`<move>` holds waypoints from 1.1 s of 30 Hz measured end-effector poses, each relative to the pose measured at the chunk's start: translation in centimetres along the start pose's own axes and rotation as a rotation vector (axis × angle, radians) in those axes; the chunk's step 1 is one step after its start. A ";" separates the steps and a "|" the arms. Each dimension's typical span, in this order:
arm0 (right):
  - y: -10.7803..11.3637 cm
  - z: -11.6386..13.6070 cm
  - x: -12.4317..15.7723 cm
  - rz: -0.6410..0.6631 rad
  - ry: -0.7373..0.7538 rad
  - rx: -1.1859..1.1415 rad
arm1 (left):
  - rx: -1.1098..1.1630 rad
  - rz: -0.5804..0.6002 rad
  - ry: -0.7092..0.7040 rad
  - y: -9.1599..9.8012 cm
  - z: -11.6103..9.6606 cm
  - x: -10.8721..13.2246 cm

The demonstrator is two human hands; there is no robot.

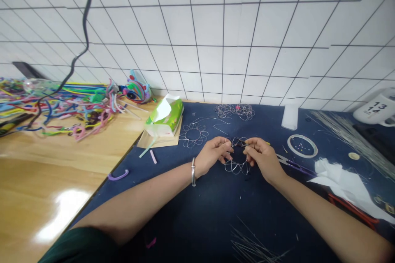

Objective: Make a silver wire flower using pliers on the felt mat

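Note:
A flower-shaped wire ring point(237, 167) with looped petals is held between my hands above the dark blue mat. My left hand point(217, 151) pinches its left side, thumb and fingers closed on the wire. On the opposite side my right hand point(259, 155) grips the ring with thumb and fingertips. Fingers cover parts of the loops on both sides. To the left of my left hand lies a second wire flower point(194, 134), flat on the mat. Behind, near the wall, sits a cluster of wire flowers point(234, 111) with a small pink bit on it.
A green tissue pack point(165, 116) stands at the left of the mat. Purple-handled scissors point(296, 166), a round dish of beads point(302, 146), white tissue point(342, 183) and a mug point(375, 109) are at the right. Loose wires point(251, 242) lie in front; colourful pipe cleaners point(77, 107) cover the far left.

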State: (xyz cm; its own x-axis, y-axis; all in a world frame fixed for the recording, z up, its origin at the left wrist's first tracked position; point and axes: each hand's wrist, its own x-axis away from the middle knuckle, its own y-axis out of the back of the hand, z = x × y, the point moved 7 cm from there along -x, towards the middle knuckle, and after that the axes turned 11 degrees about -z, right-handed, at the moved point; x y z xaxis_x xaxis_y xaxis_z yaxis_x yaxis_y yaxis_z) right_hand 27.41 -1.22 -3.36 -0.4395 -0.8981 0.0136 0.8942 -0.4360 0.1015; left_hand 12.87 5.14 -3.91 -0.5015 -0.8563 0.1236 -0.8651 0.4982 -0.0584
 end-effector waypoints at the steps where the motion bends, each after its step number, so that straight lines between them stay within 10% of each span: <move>1: 0.1 0.0 0.0 -0.004 0.000 -0.010 | 0.002 0.008 0.009 0.0 0.1 0.0; 33: -0.7 -0.4 0.0 0.138 -0.071 0.060 | -0.050 -0.063 -0.008 0.4 0.9 -0.4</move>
State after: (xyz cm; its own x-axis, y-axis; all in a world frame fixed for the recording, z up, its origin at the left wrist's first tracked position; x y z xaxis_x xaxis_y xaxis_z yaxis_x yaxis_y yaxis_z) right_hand 26.85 -0.99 -3.86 -0.3196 -0.9421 0.1020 0.9408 -0.3026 0.1528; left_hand 12.71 5.60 -4.83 -0.4463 -0.8871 0.1177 -0.8934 0.4493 -0.0014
